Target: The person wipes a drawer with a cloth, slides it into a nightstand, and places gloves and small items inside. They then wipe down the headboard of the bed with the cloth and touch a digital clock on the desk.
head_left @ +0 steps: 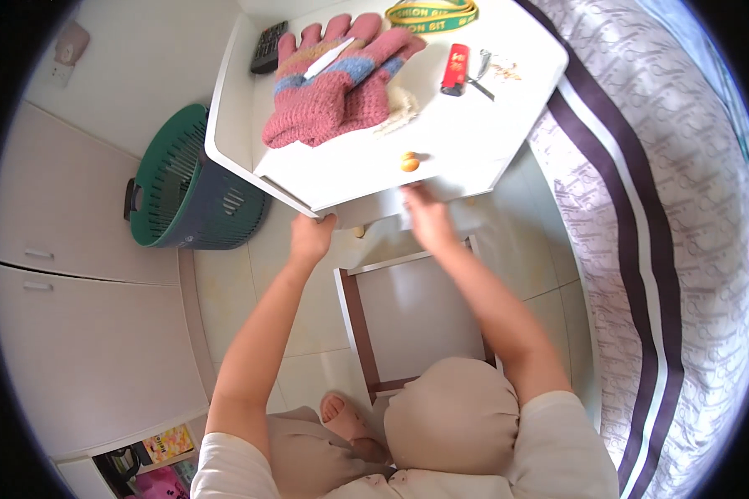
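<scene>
A white bedside cabinet (358, 179) stands in front of me. My left hand (311, 238) is closed at its front left edge, the fingers partly hidden behind it. My right hand (429, 218) is at the cabinet's front, pinching a thin white cloth (405, 209) that is blurred and partly covered by the fingers. Between my forearms, in front of my knees, lies a pulled-out drawer (416, 303) with a pale bottom and brown sides. A small orange object (409, 162) sits on the cabinet top just beyond my right hand.
On the cabinet top are pink striped knitted gloves (333, 91), a white thermometer-like stick (329, 58), a black remote (268, 48), a red lighter (455, 69) and a green-yellow strap (431, 15). A green basket (175, 191) stands left, a bed (624, 249) right.
</scene>
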Available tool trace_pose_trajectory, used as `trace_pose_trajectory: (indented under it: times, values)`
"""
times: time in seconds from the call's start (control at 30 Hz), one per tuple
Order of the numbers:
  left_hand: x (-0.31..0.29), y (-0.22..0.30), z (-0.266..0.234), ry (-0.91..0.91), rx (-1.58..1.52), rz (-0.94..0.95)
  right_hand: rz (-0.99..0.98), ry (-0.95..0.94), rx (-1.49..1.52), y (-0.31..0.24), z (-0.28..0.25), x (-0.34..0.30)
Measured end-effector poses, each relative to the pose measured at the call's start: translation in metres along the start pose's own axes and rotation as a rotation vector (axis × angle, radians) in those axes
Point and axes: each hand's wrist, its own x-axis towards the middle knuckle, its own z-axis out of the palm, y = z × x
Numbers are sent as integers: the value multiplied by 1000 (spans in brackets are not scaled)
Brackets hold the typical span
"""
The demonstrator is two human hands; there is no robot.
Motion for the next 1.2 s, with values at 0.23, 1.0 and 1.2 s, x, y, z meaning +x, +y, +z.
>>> trace_pose_trajectory:
  times: [0.23, 1.0, 1.2]
  values:
    - [-46, -27, 6, -313, 111, -99, -416, -215, -213, 11, -15, -27]
    - [-162, 7, -39, -543, 163, 107, 1090, -392, 433, 35, -160, -216]
    - [-121, 56, -50, -711, 205, 305, 761, -662, 193, 6, -203, -264]
